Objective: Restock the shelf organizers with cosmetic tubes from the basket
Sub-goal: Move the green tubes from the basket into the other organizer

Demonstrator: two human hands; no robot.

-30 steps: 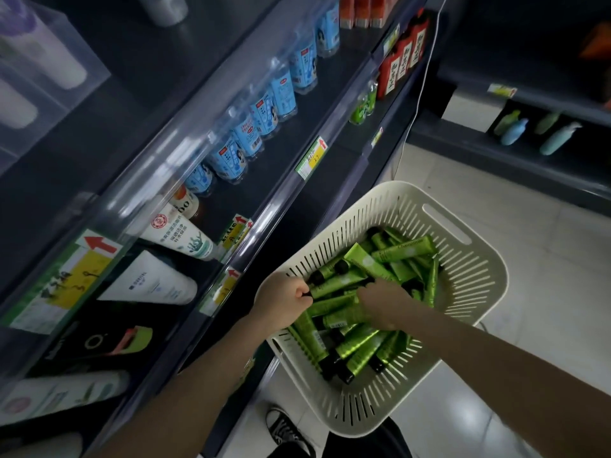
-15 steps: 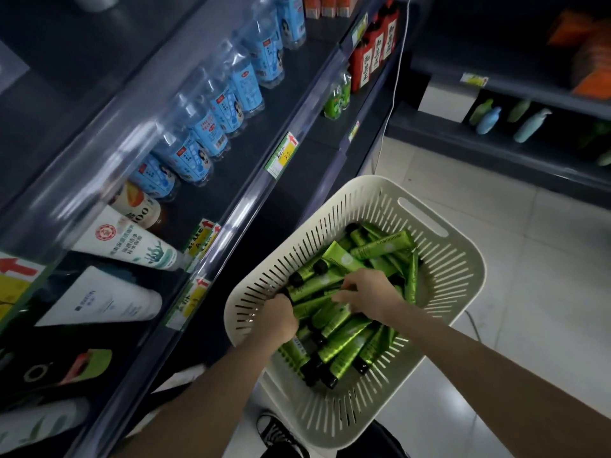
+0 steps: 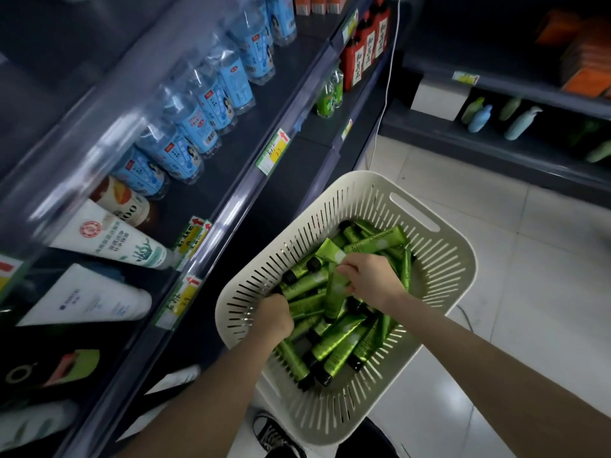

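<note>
Green plastic cosmetic tubes with black caps (image 3: 334, 345) lie heaped in a cream slotted plastic basket (image 3: 439, 269) on the pale tiled floor (image 3: 529, 242), just beside dark store shelving (image 3: 287, 104). The right hand (image 3: 372, 279) is over the middle of the heap, its fingers and thumb curled round one green tube (image 3: 334, 294), which juts out from the fingertips and lies across the tubes beneath. The left hand (image 3: 272, 317) is by the basket's left wall, knuckles up, fingers curled down among the tubes. Its fingertips are hidden, so I cannot tell whether it grips one. Blue-labelled clear water bottles (image 3: 205, 104) line the shelf above.
</note>
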